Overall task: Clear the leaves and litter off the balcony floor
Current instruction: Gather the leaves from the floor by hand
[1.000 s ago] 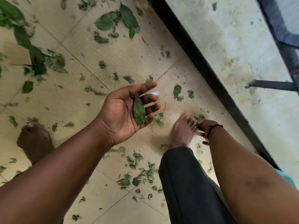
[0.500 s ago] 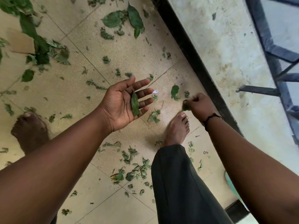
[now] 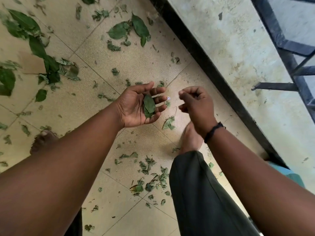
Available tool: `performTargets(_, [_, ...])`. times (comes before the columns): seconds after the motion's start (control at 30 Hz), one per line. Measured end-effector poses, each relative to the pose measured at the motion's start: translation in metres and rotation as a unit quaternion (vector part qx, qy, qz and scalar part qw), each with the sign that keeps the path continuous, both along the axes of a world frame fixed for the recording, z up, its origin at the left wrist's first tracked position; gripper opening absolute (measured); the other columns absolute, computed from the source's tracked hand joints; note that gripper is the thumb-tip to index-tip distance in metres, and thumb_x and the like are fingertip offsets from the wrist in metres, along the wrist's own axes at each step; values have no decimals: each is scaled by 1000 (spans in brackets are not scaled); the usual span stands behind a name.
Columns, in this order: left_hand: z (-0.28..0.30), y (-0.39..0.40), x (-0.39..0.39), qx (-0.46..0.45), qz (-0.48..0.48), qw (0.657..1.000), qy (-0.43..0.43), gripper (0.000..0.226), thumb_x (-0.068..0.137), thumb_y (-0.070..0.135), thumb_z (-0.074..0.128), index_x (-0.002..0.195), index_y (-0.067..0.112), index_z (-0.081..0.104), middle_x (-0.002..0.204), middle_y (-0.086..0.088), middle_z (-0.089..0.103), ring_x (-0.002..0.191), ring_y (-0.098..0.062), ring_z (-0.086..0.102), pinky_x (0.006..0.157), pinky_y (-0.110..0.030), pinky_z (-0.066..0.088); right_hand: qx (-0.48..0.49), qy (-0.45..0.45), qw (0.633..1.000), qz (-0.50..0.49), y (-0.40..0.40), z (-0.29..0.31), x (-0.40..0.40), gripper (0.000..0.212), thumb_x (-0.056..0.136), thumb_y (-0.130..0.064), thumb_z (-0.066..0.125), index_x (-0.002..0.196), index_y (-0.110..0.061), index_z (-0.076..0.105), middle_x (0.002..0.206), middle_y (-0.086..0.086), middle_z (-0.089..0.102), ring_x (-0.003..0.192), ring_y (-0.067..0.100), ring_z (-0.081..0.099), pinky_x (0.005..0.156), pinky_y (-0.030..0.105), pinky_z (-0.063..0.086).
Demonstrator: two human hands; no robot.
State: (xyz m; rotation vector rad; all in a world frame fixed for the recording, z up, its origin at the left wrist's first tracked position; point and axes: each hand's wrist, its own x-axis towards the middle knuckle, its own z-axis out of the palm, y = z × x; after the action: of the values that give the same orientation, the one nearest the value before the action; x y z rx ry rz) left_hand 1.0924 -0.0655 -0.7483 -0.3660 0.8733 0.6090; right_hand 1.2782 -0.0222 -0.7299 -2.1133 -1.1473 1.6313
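My left hand (image 3: 134, 106) is held palm up over the tiled floor (image 3: 136, 62), fingers relaxed, with two dark green leaves (image 3: 149, 105) lying in the palm. My right hand (image 3: 199, 106) hovers just to its right with loosely curled fingers; nothing shows between finger and thumb. Green leaves and torn bits litter the floor: big leaves (image 3: 139, 28) at the top, a crumpled leaf (image 3: 168, 122) below my hands, a cluster (image 3: 150, 181) by my trouser leg, and more leaves (image 3: 49, 65) at the left.
My bare feet stand on the tiles, right foot (image 3: 190, 140) under my right wrist, left foot (image 3: 42, 140) at the left. A brown cardboard scrap (image 3: 32, 64) lies at the left. A black kerb (image 3: 204, 57) and a concrete ledge (image 3: 247, 65) with a dark metal railing (image 3: 289, 53) bound the right side.
My right hand came up from beside my foot with a leaf, moved to my left palm and let it go. A second leaf now lies in my left hand.
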Motion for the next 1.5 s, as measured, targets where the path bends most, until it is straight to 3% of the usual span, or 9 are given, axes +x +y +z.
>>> performTargets(0.2, [-14,-4,-15,0,-15,1000,-17,33,90,44,50,94,19,71,86,1,67,73,-15,63,58,-22,49,-73,-295,930,206,21,-95,53,24,90,-26,64,112,-20,55,109,8,64,88,23,58,67,29,40])
performTargets(0.3, [-22,-12,-26,6,-29,999,-14,34,86,45,52,94,20,73,86,1,67,72,-15,62,55,-21,47,-52,-319,908,267,35,-116,48,43,88,-26,66,125,-15,48,120,12,60,107,30,56,74,30,36])
performTargets(0.5, [-33,-19,-48,-6,2,999,52,40,92,49,49,110,19,68,95,-1,69,85,-22,65,71,-30,49,-90,-340,845,402,58,-120,28,12,88,-13,62,100,-10,60,100,14,61,97,30,57,70,32,40])
performTargets(0.6, [-34,-13,-54,-15,58,991,123,36,96,46,47,106,20,69,92,1,70,85,-21,65,73,-30,47,-113,-264,875,390,63,-97,2,19,87,-12,66,79,-16,50,78,1,54,79,22,53,57,27,37])
performTargets(0.7, [-34,-4,-59,-16,93,983,158,34,96,46,46,105,22,69,92,1,70,86,-19,65,73,-29,48,-141,-59,931,331,60,-54,-47,18,85,-7,71,87,-15,56,82,-1,66,72,10,62,62,23,50])
performTargets(0.83, [-31,6,-65,-3,102,984,148,35,97,45,46,106,20,68,100,-3,73,86,-20,70,78,-33,52,-120,124,937,303,45,-9,-109,27,81,-6,76,97,-15,57,88,6,71,76,17,70,73,31,58])
performTargets(1.13, [-35,17,-108,13,128,985,113,32,93,45,49,87,22,71,87,3,67,86,-19,66,76,-31,49,75,-100,967,223,101,-52,-158,10,93,-28,63,95,-23,54,98,-1,66,88,17,62,83,40,56])
performTargets(1.37, [-51,-5,-146,16,130,984,124,35,86,49,51,100,22,68,93,1,69,87,-21,67,76,-32,50,106,-283,805,511,137,-105,-180,38,98,-26,50,134,-35,56,142,2,49,121,26,53,97,35,45])
performTargets(1.5, [-56,-25,-162,-3,138,981,138,37,94,50,45,105,23,68,94,2,70,88,-20,66,77,-32,50,119,-290,821,478,120,-128,-185,36,99,-24,45,131,-31,60,130,0,58,114,26,57,87,31,45])
